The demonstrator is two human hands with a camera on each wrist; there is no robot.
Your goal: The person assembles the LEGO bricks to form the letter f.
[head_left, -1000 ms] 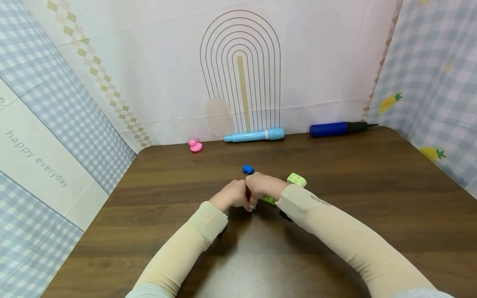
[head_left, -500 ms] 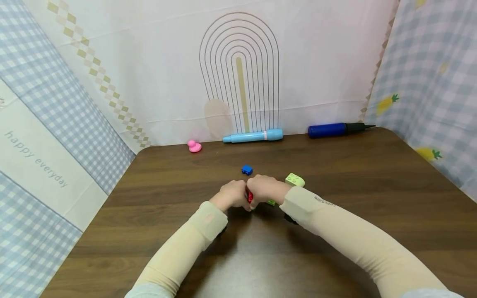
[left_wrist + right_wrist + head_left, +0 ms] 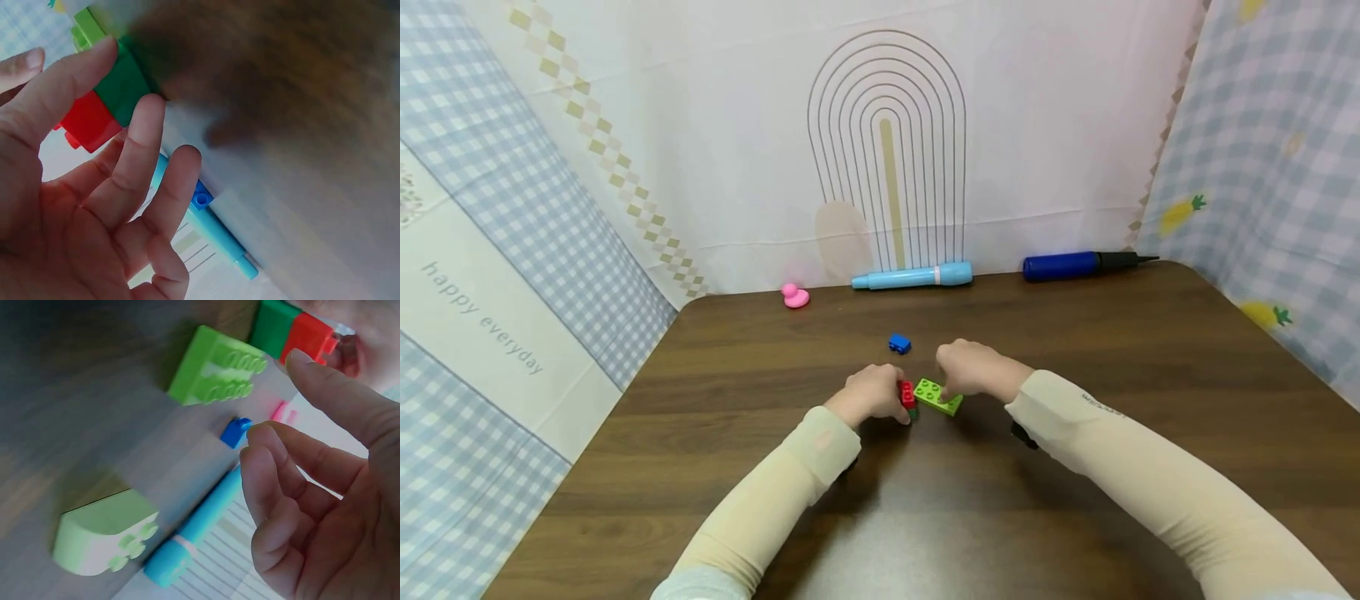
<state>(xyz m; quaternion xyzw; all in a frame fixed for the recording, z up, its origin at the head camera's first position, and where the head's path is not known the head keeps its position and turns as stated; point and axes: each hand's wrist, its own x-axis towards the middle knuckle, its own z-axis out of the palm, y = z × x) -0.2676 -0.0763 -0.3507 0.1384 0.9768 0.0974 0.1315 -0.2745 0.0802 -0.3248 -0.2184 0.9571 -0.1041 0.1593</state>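
My left hand [image 3: 874, 393] holds a red brick [image 3: 907, 393] stacked on a dark green brick [image 3: 125, 81], with thumb and fingers at its sides. Just right of the stack, a lime green studded brick [image 3: 928, 392] lies on the table. My right hand [image 3: 977, 371] hovers over that lime brick's right end, fingers loosely bent and nothing between them. In the right wrist view a gap shows between its thumb and fingertips. A pale green brick with one rounded end [image 3: 103, 534] sits near the right hand; in the head view that hand hides it.
Beyond the hands lies a small blue brick [image 3: 899, 343]. Along the back edge of the brown wooden table [image 3: 737, 500] are a pink toy duck [image 3: 794, 296], a light blue tube [image 3: 910, 276] and a dark blue pump [image 3: 1063, 265]. Patterned cloth [image 3: 737, 125] hangs behind.
My right hand has left the red and green stack and moved right, above the lime brick, uncovering it. The left hand stays on the stack.
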